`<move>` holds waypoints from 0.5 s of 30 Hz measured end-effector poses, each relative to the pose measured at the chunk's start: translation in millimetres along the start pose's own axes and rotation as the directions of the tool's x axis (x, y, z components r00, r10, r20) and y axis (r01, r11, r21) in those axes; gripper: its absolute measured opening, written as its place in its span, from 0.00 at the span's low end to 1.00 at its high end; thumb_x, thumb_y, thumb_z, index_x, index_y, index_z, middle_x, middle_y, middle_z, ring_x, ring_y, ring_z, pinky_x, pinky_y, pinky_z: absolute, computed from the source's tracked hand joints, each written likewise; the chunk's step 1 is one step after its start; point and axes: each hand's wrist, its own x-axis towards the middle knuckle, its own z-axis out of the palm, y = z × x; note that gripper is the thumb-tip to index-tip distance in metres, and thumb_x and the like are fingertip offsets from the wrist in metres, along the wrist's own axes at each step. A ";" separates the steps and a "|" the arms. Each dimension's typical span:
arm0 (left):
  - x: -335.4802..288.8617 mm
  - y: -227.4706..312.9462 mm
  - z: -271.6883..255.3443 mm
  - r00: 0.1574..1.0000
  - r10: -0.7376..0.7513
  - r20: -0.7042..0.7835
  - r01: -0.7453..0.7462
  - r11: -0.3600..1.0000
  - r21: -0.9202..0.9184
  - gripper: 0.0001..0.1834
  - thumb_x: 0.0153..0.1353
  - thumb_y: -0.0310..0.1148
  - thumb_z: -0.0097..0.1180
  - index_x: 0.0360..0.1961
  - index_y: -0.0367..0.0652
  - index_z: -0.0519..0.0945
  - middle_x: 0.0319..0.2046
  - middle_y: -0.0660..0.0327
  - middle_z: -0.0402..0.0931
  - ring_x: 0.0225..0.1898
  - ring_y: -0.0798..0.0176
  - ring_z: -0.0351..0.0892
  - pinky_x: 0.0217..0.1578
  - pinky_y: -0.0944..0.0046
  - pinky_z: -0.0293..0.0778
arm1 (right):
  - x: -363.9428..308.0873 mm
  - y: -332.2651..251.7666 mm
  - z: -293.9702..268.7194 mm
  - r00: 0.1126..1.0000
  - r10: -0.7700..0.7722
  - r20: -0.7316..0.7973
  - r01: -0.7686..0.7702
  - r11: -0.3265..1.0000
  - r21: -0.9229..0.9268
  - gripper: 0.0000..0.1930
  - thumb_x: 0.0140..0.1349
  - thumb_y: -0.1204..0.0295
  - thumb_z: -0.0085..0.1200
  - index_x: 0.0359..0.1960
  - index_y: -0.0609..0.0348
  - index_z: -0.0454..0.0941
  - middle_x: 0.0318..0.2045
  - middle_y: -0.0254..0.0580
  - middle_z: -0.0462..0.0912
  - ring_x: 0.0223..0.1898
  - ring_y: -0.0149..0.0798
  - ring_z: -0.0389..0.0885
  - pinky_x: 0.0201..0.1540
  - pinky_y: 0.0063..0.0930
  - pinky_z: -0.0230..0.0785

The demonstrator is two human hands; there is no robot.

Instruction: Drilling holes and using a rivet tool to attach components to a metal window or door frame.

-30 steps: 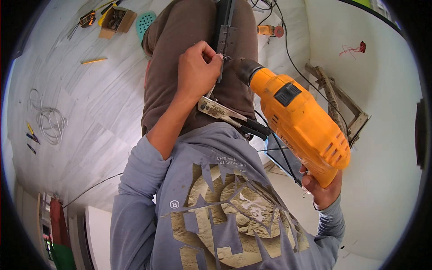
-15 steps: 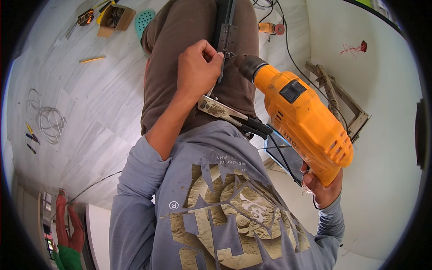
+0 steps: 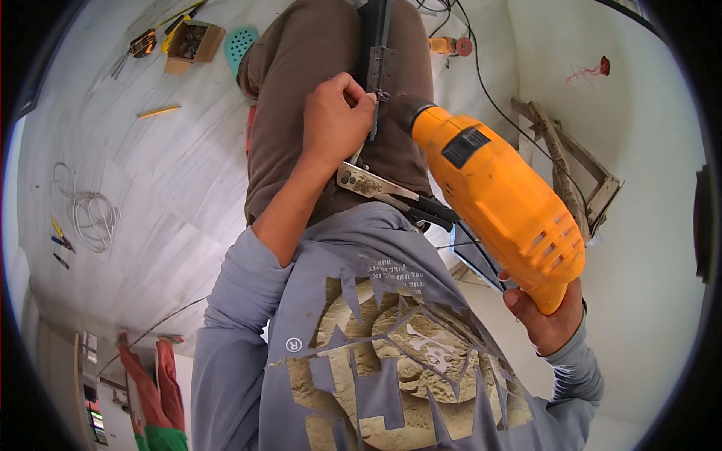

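— What's nearest to you there?

— The right hand (image 3: 553, 319), low by the grey shirt, its fingers (image 3: 519, 301) clamped round the grip of an orange power drill (image 3: 492, 192). The drill's body slants up and away from those fingers, its dark nose pointing at a narrow metal strip (image 3: 374, 45).

— And the other hand?

— The left hand (image 3: 335, 120) is up beyond the drill's nose, fingers (image 3: 353, 90) pinched together on that strip, right at a small screw or fitting on its edge; too small to say which. The strip lies along the person's brown-trousered leg, running away from the fingers.

— Anything just under that hand?

— A pair of pliers (image 3: 395, 197) lies across the lap, just below the left wrist, its dark handles pointing toward the drill.

— Further out?

— On the floor (image 3: 150, 195), well left of the left fingers: a coil of white cable (image 3: 89, 218), a pencil (image 3: 158, 112), a small cardboard box (image 3: 192, 43) and a teal perforated thing (image 3: 241, 43) beside it. Right of the drill, a rough wooden frame (image 3: 571, 161) leans by the wall, with a black cord (image 3: 489, 90) trailing past it.
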 end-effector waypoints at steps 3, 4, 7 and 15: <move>0.2 0.7 0.3 1.000 0.001 -0.006 -0.001 1.000 0.003 0.09 0.53 0.29 0.63 0.22 0.36 0.76 0.17 0.56 0.77 0.20 0.60 0.77 0.27 0.61 0.72 | 1.0 -16.6 -1.9 0.998 -0.036 0.053 0.040 0.996 -0.081 0.10 0.54 0.75 0.61 0.38 0.64 0.80 0.29 0.43 0.85 0.29 0.39 0.83 0.35 0.28 0.74; -0.5 1.2 -0.2 1.000 -0.014 -0.003 0.014 1.000 0.005 0.09 0.53 0.29 0.63 0.22 0.36 0.76 0.17 0.56 0.76 0.20 0.60 0.77 0.27 0.61 0.72 | 1.7 -20.4 -2.8 0.998 -0.054 0.044 0.059 0.991 -0.119 0.09 0.54 0.75 0.62 0.37 0.64 0.80 0.27 0.42 0.85 0.26 0.41 0.83 0.33 0.29 0.74; -2.5 3.2 -2.1 1.000 -0.023 0.003 0.023 1.000 0.001 0.09 0.53 0.29 0.63 0.23 0.36 0.76 0.16 0.56 0.76 0.19 0.61 0.76 0.26 0.61 0.71 | -1.6 -28.2 -5.1 0.998 0.039 0.044 -0.036 0.996 -0.080 0.13 0.55 0.75 0.62 0.41 0.64 0.79 0.33 0.42 0.85 0.32 0.39 0.84 0.39 0.28 0.74; -5.2 8.3 -4.4 0.999 -0.031 0.016 0.032 0.998 -0.053 0.09 0.54 0.28 0.62 0.22 0.36 0.75 0.15 0.57 0.75 0.17 0.65 0.74 0.23 0.64 0.69 | -16.0 -34.9 -6.0 0.970 0.240 -0.036 -0.242 0.967 -0.077 0.22 0.56 0.73 0.65 0.50 0.65 0.73 0.43 0.43 0.82 0.44 0.37 0.80 0.49 0.29 0.70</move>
